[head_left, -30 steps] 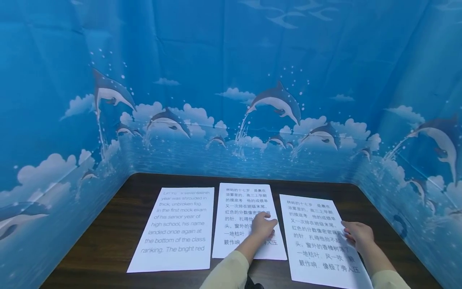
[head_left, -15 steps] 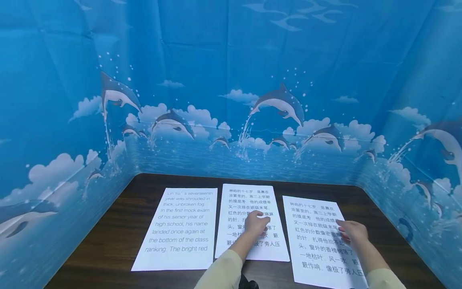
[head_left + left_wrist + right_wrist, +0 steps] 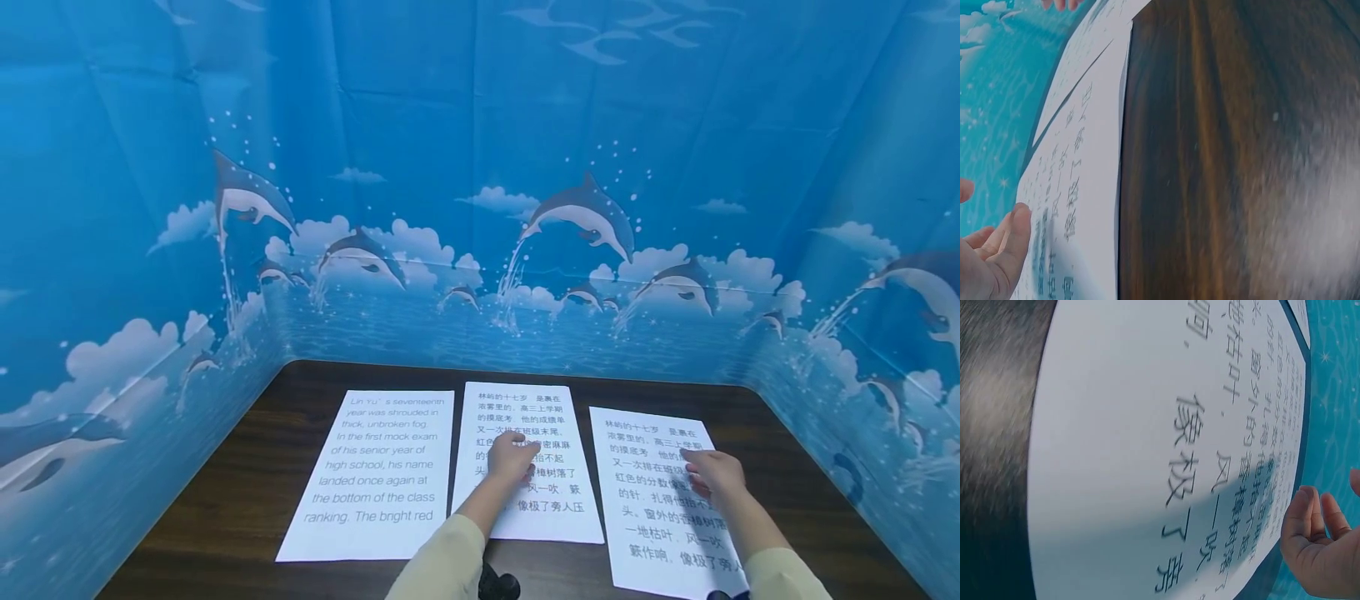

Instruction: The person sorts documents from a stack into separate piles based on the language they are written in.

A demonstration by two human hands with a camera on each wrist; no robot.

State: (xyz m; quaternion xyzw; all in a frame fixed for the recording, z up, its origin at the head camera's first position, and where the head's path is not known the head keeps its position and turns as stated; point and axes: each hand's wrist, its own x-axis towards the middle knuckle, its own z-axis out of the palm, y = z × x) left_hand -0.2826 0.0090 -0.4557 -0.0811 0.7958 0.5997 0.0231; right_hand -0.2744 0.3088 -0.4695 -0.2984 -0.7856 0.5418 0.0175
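My left hand point(image 3: 512, 460) hovers over the middle sheet of paper point(image 3: 551, 417), which carries printed Chinese text. Its fingers are loosely bent and hold nothing; in the left wrist view the fingers of this hand point(image 3: 999, 253) are spread above the print. Over the upper right part of the right-hand sheet point(image 3: 660, 517), also in Chinese print, is my right hand point(image 3: 717, 477). Nothing lies between its thumb and fingers, as the right wrist view of that hand point(image 3: 1322, 550) shows. A shadow falls on the paper beneath it.
A third sheet point(image 3: 375, 475), printed in English, lies at the left on the dark wooden table point(image 3: 210, 492). Blue curtains point(image 3: 420, 125) with dolphins and clouds enclose the back and both sides. Narrow gaps separate the three sheets.
Both hands have drifted left over their sheets, the right one moving inward from the sheet's right edge. The head view has shifted slightly. All three sheets keep their places on the table.
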